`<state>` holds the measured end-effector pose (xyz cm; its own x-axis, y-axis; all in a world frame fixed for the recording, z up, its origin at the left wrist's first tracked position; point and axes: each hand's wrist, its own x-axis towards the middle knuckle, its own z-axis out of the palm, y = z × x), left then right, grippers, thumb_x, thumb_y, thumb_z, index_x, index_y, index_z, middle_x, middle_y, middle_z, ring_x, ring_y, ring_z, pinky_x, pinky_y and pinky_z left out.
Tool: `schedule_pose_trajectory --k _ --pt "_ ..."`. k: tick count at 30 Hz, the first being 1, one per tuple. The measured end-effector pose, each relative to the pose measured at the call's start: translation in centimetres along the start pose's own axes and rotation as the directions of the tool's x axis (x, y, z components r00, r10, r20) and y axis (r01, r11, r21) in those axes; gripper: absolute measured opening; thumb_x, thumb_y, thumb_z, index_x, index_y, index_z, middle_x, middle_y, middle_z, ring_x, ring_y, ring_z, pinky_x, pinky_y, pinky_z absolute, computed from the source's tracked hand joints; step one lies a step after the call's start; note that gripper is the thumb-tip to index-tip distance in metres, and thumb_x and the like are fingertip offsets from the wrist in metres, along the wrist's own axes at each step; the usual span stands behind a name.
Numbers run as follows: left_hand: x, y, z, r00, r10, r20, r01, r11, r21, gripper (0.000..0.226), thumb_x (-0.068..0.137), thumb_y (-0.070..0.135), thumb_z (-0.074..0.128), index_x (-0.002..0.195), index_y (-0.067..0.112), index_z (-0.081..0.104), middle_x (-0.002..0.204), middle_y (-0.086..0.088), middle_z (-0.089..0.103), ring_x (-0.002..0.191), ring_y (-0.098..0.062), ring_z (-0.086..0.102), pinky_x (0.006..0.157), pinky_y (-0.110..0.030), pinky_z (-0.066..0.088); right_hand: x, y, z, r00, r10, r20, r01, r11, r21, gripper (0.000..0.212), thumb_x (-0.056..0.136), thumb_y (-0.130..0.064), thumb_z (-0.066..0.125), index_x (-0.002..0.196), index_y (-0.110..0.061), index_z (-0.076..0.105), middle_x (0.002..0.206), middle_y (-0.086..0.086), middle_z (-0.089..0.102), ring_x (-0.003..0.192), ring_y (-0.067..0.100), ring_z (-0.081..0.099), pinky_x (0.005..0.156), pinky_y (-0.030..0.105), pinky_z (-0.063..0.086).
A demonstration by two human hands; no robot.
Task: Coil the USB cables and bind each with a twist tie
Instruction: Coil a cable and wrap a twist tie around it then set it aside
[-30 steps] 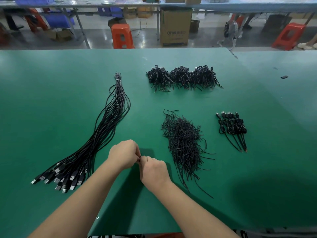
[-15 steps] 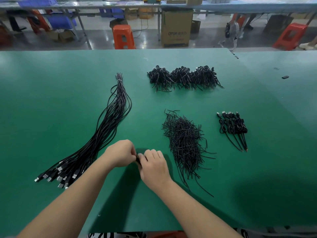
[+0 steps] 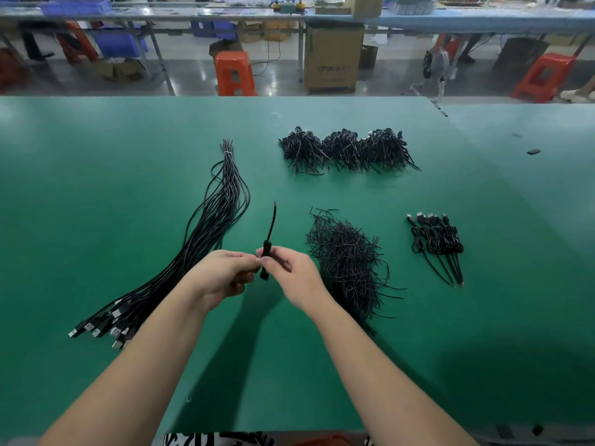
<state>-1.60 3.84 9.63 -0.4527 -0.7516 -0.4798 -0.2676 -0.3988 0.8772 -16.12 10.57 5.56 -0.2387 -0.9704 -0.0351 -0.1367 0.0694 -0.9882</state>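
Both hands meet above the green table (image 3: 96,188) and hold one coiled black USB cable (image 3: 268,244). My left hand (image 3: 222,275) grips its lower part. My right hand (image 3: 289,272) pinches it from the right at the middle. The cable's free end sticks up and away from me. A long bundle of straight black USB cables (image 3: 199,246) lies to the left, plugs toward me. A loose heap of black twist ties (image 3: 347,262) lies right of my hands. Several bound coils (image 3: 438,243) lie in a row further right.
Three piles of bound black cables (image 3: 346,149) sit at the back of the table. A small dark object (image 3: 533,151) lies at the far right. Beyond the table's far edge are orange stools (image 3: 234,74) and a cardboard box (image 3: 333,59).
My hands have lifted from the table surface and parted slightly. The coiled cable now shows between them, its free end pointing up.
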Motion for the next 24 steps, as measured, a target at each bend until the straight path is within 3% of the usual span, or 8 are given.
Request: schedule_pose_trajectory --k 4,7,8,11,13,16,21,24 --pt "-0.4 0.0 0.6 0.978 0.2 -0.062 -0.185 0.964 0.19 0.018 0.087 0.006 0.071 0.073 0.014 0.064 0.063 0.004 0.06 0.056 -0.008 0.051 0.054 -0.024 0.034 0.5 -0.1 -1.0 0.999 0.009 -0.036 -0.012 0.996 -0.085 0.018 0.096 -0.027 0.064 0.105 -0.018 0.078 0.095 0.002 0.076 0.09 0.02 0.069 0.09 0.048 0.055" --pt "-0.5 0.0 1.4 0.89 0.448 -0.089 -0.353 0.799 0.488 0.017 0.086 0.007 0.072 0.074 0.015 0.064 0.062 0.006 0.064 0.055 -0.011 0.052 0.056 -0.027 0.038 0.5 -0.5 -1.6 1.0 0.029 0.004 -0.029 0.994 -0.102 0.025 0.098 -0.027 0.061 0.093 -0.009 0.077 0.075 0.006 0.066 0.071 0.018 0.056 0.074 0.043 0.054" --pt "-0.6 0.0 1.6 0.833 0.55 -0.059 -0.395 0.665 0.633 0.016 0.086 0.01 0.072 0.075 0.018 0.064 0.064 0.006 0.066 0.056 -0.013 0.054 0.058 -0.029 0.04 0.5 -0.7 -1.7 0.998 0.055 0.017 -0.054 0.997 -0.054 0.027 0.099 -0.025 0.06 0.09 -0.005 0.076 0.071 0.005 0.065 0.067 0.016 0.055 0.068 0.038 0.051" --pt "-0.9 -0.2 2.0 0.552 0.812 0.189 -0.383 0.045 0.923 0.014 0.084 0.009 0.073 0.08 0.02 0.066 0.073 0.006 0.067 0.061 -0.022 0.058 0.068 -0.035 0.038 0.4 -1.4 -2.2 0.971 0.206 0.122 -0.225 0.961 0.162 0.028 0.1 -0.025 0.06 0.095 -0.001 0.073 0.07 0.0 0.07 0.063 0.014 0.06 0.061 0.026 0.051" --pt "-0.9 -0.5 2.1 0.451 0.845 0.288 -0.372 -0.115 0.921 0.016 0.082 0.005 0.075 0.08 0.019 0.066 0.073 0.005 0.065 0.057 -0.024 0.054 0.068 -0.035 0.033 0.3 -1.7 -2.7 0.935 0.283 0.211 -0.335 0.903 0.271 0.021 0.098 -0.027 0.062 0.101 -0.009 0.072 0.073 0.002 0.071 0.064 0.014 0.061 0.061 0.024 0.05" --pt "-1.0 -0.9 2.3 0.495 0.84 0.224 -0.462 0.035 0.886 0.013 0.086 0.008 0.073 0.082 0.018 0.066 0.077 0.008 0.065 0.058 -0.024 0.053 0.067 -0.037 0.039 0.4 -1.7 -3.2 0.933 0.315 0.174 -0.354 0.89 0.287 0.018 0.098 -0.025 0.062 0.112 -0.014 0.065 0.067 0.003 0.07 0.053 0.015 0.06 0.059 0.032 0.038" --pt "-0.7 -0.9 2.7 0.798 0.596 -0.089 -0.427 0.663 0.615 0.013 0.086 0.012 0.069 0.077 0.019 0.063 0.065 0.013 0.063 0.06 -0.006 0.055 0.061 -0.019 0.042 0.3 -1.8 -3.1 0.974 0.178 0.137 -0.215 0.917 0.336 0.015 0.102 -0.006 0.051 0.105 -0.008 0.066 0.074 0.009 0.068 0.055 0.017 0.062 0.056 0.027 0.054" --pt "-0.6 -0.6 2.4 0.901 0.399 -0.171 -0.323 0.88 0.348 0.014 0.088 0.01 0.069 0.075 0.014 0.065 0.058 0.004 0.059 0.054 -0.011 0.05 0.054 -0.025 0.037 0.1 -1.9 -3.6 0.967 0.109 0.229 -0.18 0.93 0.32 0.026 0.096 0.01 0.052 0.108 -0.007 0.068 0.088 0.008 0.07 0.068 0.014 0.068 0.073 0.026 0.059"
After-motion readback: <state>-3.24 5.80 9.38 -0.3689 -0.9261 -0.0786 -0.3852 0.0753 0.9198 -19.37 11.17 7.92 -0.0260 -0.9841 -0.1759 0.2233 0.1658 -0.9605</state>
